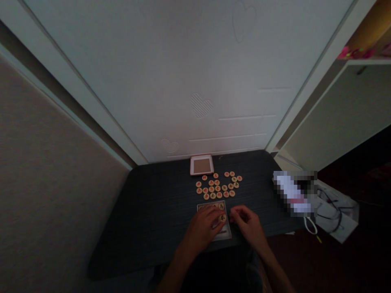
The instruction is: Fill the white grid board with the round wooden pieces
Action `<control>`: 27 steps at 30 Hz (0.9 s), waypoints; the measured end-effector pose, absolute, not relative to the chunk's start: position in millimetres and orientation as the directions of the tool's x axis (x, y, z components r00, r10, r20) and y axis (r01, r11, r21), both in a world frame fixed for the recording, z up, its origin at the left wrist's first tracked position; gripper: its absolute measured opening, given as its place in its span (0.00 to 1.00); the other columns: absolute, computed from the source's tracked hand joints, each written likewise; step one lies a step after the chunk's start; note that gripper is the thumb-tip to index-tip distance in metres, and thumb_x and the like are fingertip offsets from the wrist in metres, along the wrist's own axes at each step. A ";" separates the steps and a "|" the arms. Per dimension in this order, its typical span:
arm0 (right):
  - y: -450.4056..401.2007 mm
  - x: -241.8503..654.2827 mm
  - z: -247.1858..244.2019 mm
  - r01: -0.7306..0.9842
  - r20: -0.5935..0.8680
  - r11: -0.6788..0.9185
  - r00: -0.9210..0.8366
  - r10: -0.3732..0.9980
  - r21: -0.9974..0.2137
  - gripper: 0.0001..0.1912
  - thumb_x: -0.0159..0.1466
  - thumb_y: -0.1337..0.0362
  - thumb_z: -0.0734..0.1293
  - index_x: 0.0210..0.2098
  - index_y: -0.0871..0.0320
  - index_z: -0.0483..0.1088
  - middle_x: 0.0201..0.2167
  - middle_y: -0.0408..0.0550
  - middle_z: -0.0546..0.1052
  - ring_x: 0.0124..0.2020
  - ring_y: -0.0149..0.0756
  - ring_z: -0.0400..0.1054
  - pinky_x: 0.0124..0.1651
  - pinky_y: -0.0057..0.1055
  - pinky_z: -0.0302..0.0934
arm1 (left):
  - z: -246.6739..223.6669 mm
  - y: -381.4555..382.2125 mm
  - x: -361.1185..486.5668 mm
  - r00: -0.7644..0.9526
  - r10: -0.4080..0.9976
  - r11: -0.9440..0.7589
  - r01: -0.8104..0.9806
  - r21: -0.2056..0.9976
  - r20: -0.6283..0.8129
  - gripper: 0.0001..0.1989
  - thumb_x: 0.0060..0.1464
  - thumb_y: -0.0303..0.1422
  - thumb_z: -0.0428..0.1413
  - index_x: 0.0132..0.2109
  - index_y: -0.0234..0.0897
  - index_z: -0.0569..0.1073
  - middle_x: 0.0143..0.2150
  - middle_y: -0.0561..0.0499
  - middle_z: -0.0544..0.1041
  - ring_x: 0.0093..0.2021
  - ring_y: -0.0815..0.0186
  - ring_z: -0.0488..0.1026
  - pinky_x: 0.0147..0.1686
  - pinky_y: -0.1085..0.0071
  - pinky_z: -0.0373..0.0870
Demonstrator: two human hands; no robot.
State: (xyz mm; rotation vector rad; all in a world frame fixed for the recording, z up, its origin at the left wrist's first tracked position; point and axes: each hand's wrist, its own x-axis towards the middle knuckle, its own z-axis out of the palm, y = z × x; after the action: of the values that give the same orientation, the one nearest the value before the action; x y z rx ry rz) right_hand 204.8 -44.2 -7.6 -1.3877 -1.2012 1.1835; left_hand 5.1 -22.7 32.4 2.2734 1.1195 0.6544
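Observation:
My left hand (201, 226) reaches over a shallow white box (229, 232), hiding much of its inside. Between its thumb and fingertips is a round wooden Chinese chess piece (222, 218) with a dark character. Another chess piece (221, 206) lies in the box near its far edge, with more partly covered by my fingers. Just right of the box is my right hand (248, 223), fingers curled together; whether anything is inside them is hidden. Beyond the box, several loose chess pieces (217, 189) with red or dark characters lie spread on the dark table (152, 211).
A pinkish-rimmed box lid (192, 167) lies at the table's back edge, near the white panel (195, 73) with heart patterns. Off the right end are a blurred-out object (291, 193) and a white bag (339, 217) with dark cords. A beige surface (45, 171) rises on the left.

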 end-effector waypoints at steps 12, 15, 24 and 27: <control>-44.5 211.9 -21.4 0.349 0.072 0.019 0.140 0.987 -0.937 0.16 0.68 0.51 0.65 0.39 0.56 0.77 0.31 0.47 0.80 0.33 0.39 0.75 0.38 0.30 0.68 | 27.6 -14.9 14.4 0.553 0.822 -0.538 0.679 0.499 0.133 0.13 0.59 0.31 0.61 0.51 0.45 0.73 0.48 0.51 0.79 0.51 0.57 0.73 0.51 0.59 0.65; -45.1 210.8 -21.4 0.423 0.143 0.082 0.115 0.983 -0.903 0.13 0.68 0.54 0.65 0.40 0.55 0.77 0.33 0.48 0.81 0.34 0.39 0.76 0.38 0.30 0.69 | 25.3 -14.7 15.8 0.542 0.831 -0.532 0.708 0.464 0.125 0.09 0.59 0.32 0.61 0.47 0.43 0.73 0.47 0.50 0.79 0.49 0.57 0.73 0.49 0.60 0.64; -44.0 205.2 -21.7 0.526 0.266 0.228 -0.004 0.964 -0.819 0.07 0.66 0.64 0.67 0.43 0.54 0.76 0.33 0.45 0.80 0.32 0.36 0.75 0.36 0.29 0.69 | 21.1 -14.1 16.6 0.548 0.828 -0.545 0.738 0.399 0.118 0.03 0.62 0.32 0.59 0.43 0.42 0.73 0.44 0.51 0.79 0.48 0.57 0.72 0.47 0.61 0.61; -44.7 205.4 -22.8 0.528 0.256 0.223 -0.011 0.967 -0.820 0.07 0.66 0.65 0.67 0.43 0.54 0.76 0.34 0.45 0.80 0.33 0.36 0.75 0.38 0.30 0.69 | 20.2 -14.2 17.2 0.542 0.830 -0.546 0.742 0.389 0.132 0.03 0.62 0.32 0.58 0.43 0.42 0.73 0.45 0.51 0.79 0.48 0.57 0.72 0.49 0.60 0.60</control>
State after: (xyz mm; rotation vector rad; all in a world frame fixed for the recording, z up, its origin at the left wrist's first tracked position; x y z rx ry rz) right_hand 205.4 -44.7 -22.8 -1.4184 -1.6580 0.6587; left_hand 17.2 -14.2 20.2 2.4953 1.3072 0.4378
